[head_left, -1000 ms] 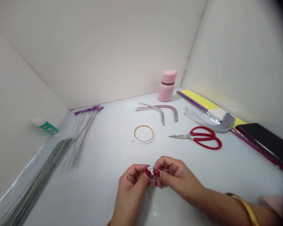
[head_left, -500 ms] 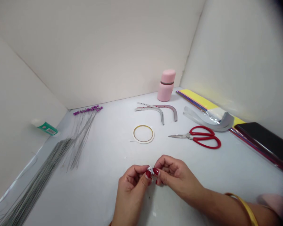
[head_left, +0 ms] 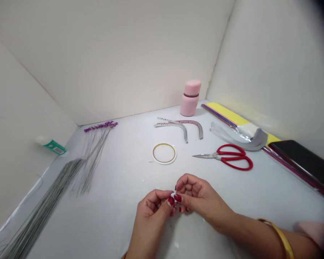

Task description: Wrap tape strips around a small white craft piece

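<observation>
Head view, looking down on a white counter [head_left: 129, 180]: the left hand [head_left: 151, 212] and right hand [head_left: 202, 198] meet just above it, near the bottom centre of the frame, both curled into a tight pinch. Between their red-lacquered fingertips [head_left: 171, 201] sits a small white piece [head_left: 173, 194], mostly hidden and too small to identify; the right index finger stands a little higher than the thumb. A gold bangle [head_left: 279, 237] circles the right forearm. Beyond the hands lie a gold-edged tape roll [head_left: 164, 162], red-handled scissors [head_left: 226, 156] and curved perforated strips [head_left: 183, 126], with a pink bottle [head_left: 190, 99] behind them. To the left are purple-tipped wire stems [head_left: 99, 126] and a loose bundle of grey wires [head_left: 51, 194] – a glue tube [head_left: 54, 147] beside them – while a yellow sheet [head_left: 226, 115] and a black slab [head_left: 299, 158] lie along the right wall
</observation>
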A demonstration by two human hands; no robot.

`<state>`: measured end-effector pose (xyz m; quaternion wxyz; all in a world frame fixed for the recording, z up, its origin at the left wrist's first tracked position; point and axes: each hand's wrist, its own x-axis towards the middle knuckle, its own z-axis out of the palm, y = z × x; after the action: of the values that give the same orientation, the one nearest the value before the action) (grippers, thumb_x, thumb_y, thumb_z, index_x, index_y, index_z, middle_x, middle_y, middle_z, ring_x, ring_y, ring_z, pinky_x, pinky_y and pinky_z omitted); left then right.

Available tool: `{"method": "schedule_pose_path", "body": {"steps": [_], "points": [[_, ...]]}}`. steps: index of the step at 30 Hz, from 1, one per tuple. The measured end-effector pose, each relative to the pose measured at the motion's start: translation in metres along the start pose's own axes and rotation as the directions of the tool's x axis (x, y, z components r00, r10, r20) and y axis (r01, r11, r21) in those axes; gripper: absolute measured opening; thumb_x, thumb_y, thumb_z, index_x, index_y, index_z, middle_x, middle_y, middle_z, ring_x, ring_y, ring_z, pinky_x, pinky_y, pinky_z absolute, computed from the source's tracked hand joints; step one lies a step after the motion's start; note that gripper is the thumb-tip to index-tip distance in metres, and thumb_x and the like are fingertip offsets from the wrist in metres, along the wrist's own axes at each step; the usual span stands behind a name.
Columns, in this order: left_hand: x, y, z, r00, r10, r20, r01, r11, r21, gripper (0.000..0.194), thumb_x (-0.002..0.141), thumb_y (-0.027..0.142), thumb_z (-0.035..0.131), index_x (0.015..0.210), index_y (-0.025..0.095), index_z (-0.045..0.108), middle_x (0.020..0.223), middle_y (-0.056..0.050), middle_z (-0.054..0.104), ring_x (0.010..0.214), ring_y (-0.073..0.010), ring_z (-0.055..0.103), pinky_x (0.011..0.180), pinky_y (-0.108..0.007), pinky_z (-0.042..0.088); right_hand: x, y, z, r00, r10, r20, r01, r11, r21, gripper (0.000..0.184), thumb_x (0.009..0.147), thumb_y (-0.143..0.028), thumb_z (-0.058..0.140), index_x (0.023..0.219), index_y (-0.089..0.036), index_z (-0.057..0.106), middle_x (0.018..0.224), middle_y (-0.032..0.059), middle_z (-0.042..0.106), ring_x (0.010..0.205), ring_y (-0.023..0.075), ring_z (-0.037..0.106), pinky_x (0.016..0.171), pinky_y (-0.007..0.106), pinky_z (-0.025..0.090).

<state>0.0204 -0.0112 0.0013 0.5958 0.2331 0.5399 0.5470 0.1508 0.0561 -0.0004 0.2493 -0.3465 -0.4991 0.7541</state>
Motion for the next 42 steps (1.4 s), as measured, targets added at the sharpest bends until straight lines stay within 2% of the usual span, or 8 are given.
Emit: {"method": "schedule_pose_path", "body": {"steps": [4, 9, 12, 19, 26, 35, 38, 42], "points": [[0.0008, 0.0002, 0.0013, 0.999, -0.028, 0.036, 0.030, 0.998, -0.052, 0.011, 0.068, 0.022, 0.069, 0.072, 0.011, 0.067, 0.057, -0.002, 0.061, 0.056, -0.0091, 0.052, 0.057, -0.020, 0.039, 0.0003, -0.0008, -0.0006, 1.000, 0.020, 0.010, -0.021, 1.000, 0.010, 0.033, 0.066, -0.039, 0.069, 0.075, -0.016, 0.048, 0.056, -0.0042, 0.055, 0.049, 0.0080, 0.051, 0.046, 0.019, 0.034], [0.0017, -0.0006, -0.0002, 0.996, -0.065, -0.054, 0.051, 0.972, -0.231, 0.012, 0.066, 0.021, 0.071, 0.073, 0.012, 0.067, 0.060, -0.001, 0.062, 0.054, -0.0065, 0.052, 0.058, -0.019, 0.040, 0.0001, 0.0007, -0.0007, 0.995, -0.005, 0.095, 0.005, 1.000, -0.001, 0.029, 0.077, -0.043, 0.058, 0.083, -0.015, 0.051, 0.063, -0.0006, 0.059, 0.050, 0.0082, 0.054, 0.046, 0.019, 0.037], [0.0016, -0.0003, -0.0006, 0.997, -0.076, -0.030, 0.066, 0.965, -0.255, 0.012, 0.065, 0.020, 0.071, 0.073, 0.012, 0.066, 0.060, -0.001, 0.062, 0.053, -0.0064, 0.052, 0.058, -0.019, 0.041, 0.0004, 0.0026, -0.0012, 0.993, -0.009, 0.114, 0.012, 1.000, -0.021, 0.028, 0.077, -0.041, 0.058, 0.079, -0.014, 0.052, 0.063, 0.0001, 0.060, 0.050, 0.0080, 0.054, 0.047, 0.019, 0.038], [-0.0004, 0.0008, 0.0001, 0.998, -0.051, -0.035, 0.046, 0.991, -0.127, 0.011, 0.067, 0.021, 0.070, 0.072, 0.012, 0.067, 0.057, 0.000, 0.061, 0.054, -0.0072, 0.051, 0.057, -0.019, 0.040, -0.0016, 0.0026, -0.0020, 0.998, 0.030, 0.057, -0.028, 0.999, -0.033, 0.029, 0.072, -0.041, 0.062, 0.073, -0.014, 0.053, 0.060, -0.0011, 0.059, 0.048, 0.0078, 0.053, 0.045, 0.018, 0.035], [-0.0052, -0.0007, 0.0055, 0.984, 0.166, -0.069, -0.156, 0.979, 0.128, 0.011, 0.067, 0.023, 0.068, 0.070, 0.013, 0.067, 0.064, -0.003, 0.067, 0.061, -0.0119, 0.057, 0.058, -0.020, 0.042, -0.0021, 0.0024, 0.0000, 1.000, 0.009, 0.001, -0.009, 0.993, -0.118, 0.028, 0.070, -0.038, 0.065, 0.067, -0.014, 0.050, 0.054, -0.0035, 0.054, 0.047, 0.0070, 0.049, 0.047, 0.020, 0.037], [0.0017, -0.0002, 0.0002, 0.995, -0.094, -0.021, 0.086, 0.969, -0.231, 0.015, 0.063, 0.019, 0.073, 0.074, 0.012, 0.065, 0.059, -0.001, 0.064, 0.051, -0.0067, 0.053, 0.054, -0.019, 0.041, -0.0001, 0.0023, -0.0029, 0.995, -0.014, 0.097, 0.015, 1.000, -0.006, 0.026, 0.075, -0.038, 0.061, 0.075, -0.013, 0.053, 0.062, 0.0010, 0.061, 0.051, 0.0081, 0.053, 0.049, 0.020, 0.038], [0.0017, -0.0011, -0.0004, 0.994, -0.104, -0.037, 0.093, 0.970, -0.223, 0.020, 0.061, 0.019, 0.075, 0.078, 0.013, 0.067, 0.061, -0.001, 0.066, 0.051, -0.0064, 0.054, 0.055, -0.019, 0.042, -0.0002, 0.0024, -0.0023, 0.996, -0.006, 0.092, 0.005, 1.000, 0.007, 0.027, 0.074, -0.038, 0.063, 0.073, -0.013, 0.053, 0.061, 0.0011, 0.061, 0.050, 0.0080, 0.053, 0.047, 0.019, 0.038], [-0.0004, 0.0000, -0.0002, 0.999, -0.017, -0.049, 0.015, 0.998, -0.054, 0.018, 0.062, 0.022, 0.074, 0.076, 0.012, 0.069, 0.058, -0.001, 0.066, 0.055, -0.0077, 0.055, 0.056, -0.018, 0.043, -0.0014, 0.0029, -0.0014, 0.998, 0.003, 0.060, -0.001, 1.000, -0.018, 0.026, 0.071, -0.035, 0.066, 0.069, -0.014, 0.052, 0.059, -0.0008, 0.060, 0.050, 0.0076, 0.052, 0.049, 0.019, 0.038]]}}
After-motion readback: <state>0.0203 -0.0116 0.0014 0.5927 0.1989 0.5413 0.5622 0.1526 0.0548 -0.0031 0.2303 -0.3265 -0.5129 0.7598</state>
